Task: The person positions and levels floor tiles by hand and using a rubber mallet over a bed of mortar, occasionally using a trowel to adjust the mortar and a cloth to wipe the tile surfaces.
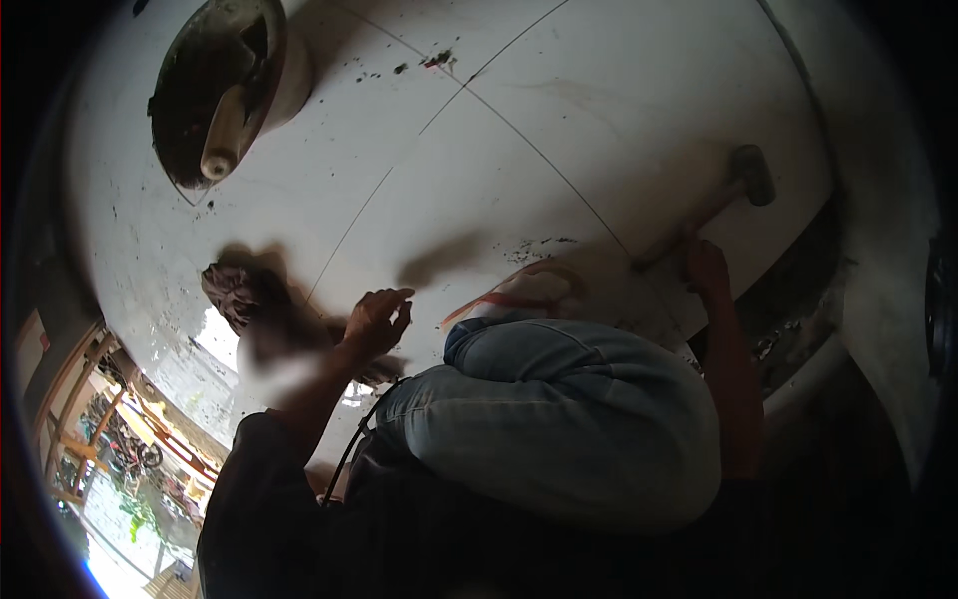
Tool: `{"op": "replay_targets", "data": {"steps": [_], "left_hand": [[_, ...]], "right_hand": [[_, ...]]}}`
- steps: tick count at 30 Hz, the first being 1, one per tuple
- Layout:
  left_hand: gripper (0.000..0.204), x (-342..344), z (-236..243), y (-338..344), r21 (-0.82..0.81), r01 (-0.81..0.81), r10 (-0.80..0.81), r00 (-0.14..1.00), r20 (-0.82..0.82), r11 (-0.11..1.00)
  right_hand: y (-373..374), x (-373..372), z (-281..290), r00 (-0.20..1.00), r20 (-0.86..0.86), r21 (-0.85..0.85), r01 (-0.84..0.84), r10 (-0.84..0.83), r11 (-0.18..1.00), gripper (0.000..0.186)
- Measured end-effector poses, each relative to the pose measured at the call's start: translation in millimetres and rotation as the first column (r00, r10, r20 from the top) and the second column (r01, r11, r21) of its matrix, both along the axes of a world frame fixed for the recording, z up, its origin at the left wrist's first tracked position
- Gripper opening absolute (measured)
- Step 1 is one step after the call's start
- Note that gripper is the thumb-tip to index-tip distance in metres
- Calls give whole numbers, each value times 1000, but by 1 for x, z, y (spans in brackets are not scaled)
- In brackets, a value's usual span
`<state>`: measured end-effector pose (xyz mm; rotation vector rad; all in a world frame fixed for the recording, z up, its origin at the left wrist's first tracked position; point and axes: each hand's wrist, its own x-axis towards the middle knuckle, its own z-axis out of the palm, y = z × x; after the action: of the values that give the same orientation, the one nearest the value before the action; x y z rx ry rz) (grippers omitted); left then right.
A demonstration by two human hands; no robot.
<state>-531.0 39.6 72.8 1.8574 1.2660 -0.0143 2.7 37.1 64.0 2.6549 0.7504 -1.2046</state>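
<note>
My right hand [708, 268] is curled round the handle of a mallet [753, 176] at the right. The mallet's dark, blunt head is raised toward the far right, over the pale tiles. My left hand [375, 321] hovers over the tiled floor [479, 190] left of my bent knee, fingers partly spread and holding nothing. A dark crumpled cloth [244, 292] lies to its left, its near part blurred. Just beyond my knee is a pale item with a red-orange edge [524, 297], partly covered by my jeans; its kind is unclear.
A bucket [291, 85] with a dark inside stands at the far left, a tool's light handle [226, 135] resting in it. Dark crumbs [436, 60] dot the tiles near a joint crossing. Along the right runs a dark, rough strip [788, 314] beside the tile edge.
</note>
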Motion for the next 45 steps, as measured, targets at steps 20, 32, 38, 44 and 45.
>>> {"op": "replay_targets", "data": {"steps": [20, 32, 38, 44, 45], "left_hand": [[66, 135, -120, 159, 555, 351, -118, 904, -410, 754], [56, 174, -61, 146, 475, 853, -846, 405, -347, 214], [50, 259, -12, 210, 285, 958, -991, 20, -135, -19], [49, 376, 20, 310, 5, 978, -969, 208, -132, 209], [49, 390, 15, 326, -94, 957, -958, 265, -107, 275]], "right_hand": [[-611, -155, 0, 534, 26, 288, 806, -845, 518, 40], [-426, -274, -13, 627, 658, 89, 487, -418, 869, 18], [-403, -378, 0, 54, 302, 450, 872, -952, 192, 7], [-380, -442, 48, -199, 225, 523, 851, -954, -54, 21], [-378, -463, 47, -176, 198, 469, 881, -964, -64, 24]]}}
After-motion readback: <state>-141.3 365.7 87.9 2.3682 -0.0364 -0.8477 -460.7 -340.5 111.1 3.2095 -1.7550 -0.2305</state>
